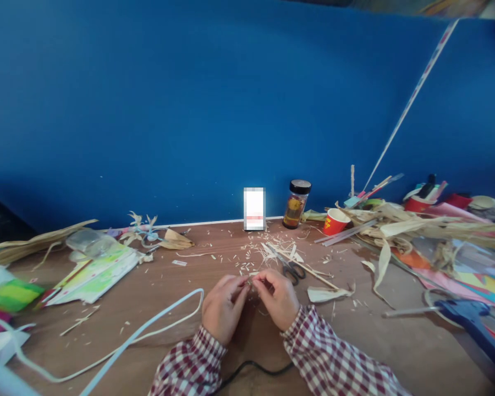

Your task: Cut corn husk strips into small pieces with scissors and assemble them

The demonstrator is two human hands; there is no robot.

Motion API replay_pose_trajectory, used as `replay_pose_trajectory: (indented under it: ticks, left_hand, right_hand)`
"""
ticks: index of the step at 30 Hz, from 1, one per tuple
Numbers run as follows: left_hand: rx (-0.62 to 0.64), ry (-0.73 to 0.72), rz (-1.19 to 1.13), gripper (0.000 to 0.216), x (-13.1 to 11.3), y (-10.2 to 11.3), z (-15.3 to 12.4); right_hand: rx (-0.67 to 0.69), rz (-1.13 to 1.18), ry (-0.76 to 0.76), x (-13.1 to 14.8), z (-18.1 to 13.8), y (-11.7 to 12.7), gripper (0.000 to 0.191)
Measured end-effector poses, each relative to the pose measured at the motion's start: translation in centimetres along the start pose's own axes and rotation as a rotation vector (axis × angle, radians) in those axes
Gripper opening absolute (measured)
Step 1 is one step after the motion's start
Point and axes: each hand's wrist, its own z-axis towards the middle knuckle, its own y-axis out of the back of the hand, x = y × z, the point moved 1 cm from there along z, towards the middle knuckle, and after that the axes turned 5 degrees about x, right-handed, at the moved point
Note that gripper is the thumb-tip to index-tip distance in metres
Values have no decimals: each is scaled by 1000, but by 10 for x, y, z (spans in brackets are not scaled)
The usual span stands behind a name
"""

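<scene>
My left hand [225, 308] and my right hand [277, 298] meet close together above the brown table, in the lower middle of the view. Each has thumb and forefinger pinched, the fingertips nearly touching. Whatever lies between them is too small to make out. Just beyond the right hand lie black-handled scissors [293, 271], beside a loose heap of pale straw-like strips [278, 253]. A dry corn husk piece [328, 294] rests to the right of that hand. Small pale clippings are scattered past the fingertips.
At the back stand a dark-lidded jar [297, 204], a red paper cup [336, 222] and a bright, blurred-out upright rectangle [254, 209]. A blue glue gun [470, 319] lies right, below piled corn husks [421, 223]. A white cable [148, 333] curves across the left.
</scene>
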Motion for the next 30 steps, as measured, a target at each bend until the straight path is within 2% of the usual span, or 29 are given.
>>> replay_pose_trajectory:
  ticks: [5,10,12,15,17,19,23,30]
  left_hand:
    - [10,5,-3,20,-3,0,1]
    - [37,85,44,19,-1,-3,-1]
    - [35,97,69,20,0,-3,-1]
    - [32,95,122,21,0,-3,-2]
    - [41,59,149,21,1,-3,-2]
    - [44,12,146,20,1,-3,-3]
    - [51,-5,104,19,2,-2,-2]
    - [37,21,65,20,4,-2,-1]
  right_hand:
    - [1,18,-5,-2,0,-1,16]
    - [-5,7,-59,-4,1,-1,16]
    - [-55,-42,-19,-2,1,3,16]
    - [-117,-188,160,7,1,9,24]
    - [-51,-280,289,12,0,11,28]
    - [35,-330,343,14,-1,11,29]
    - [114,-350,286,10,-1,9,23]
    - [140,-330,217,4,1,8,16]
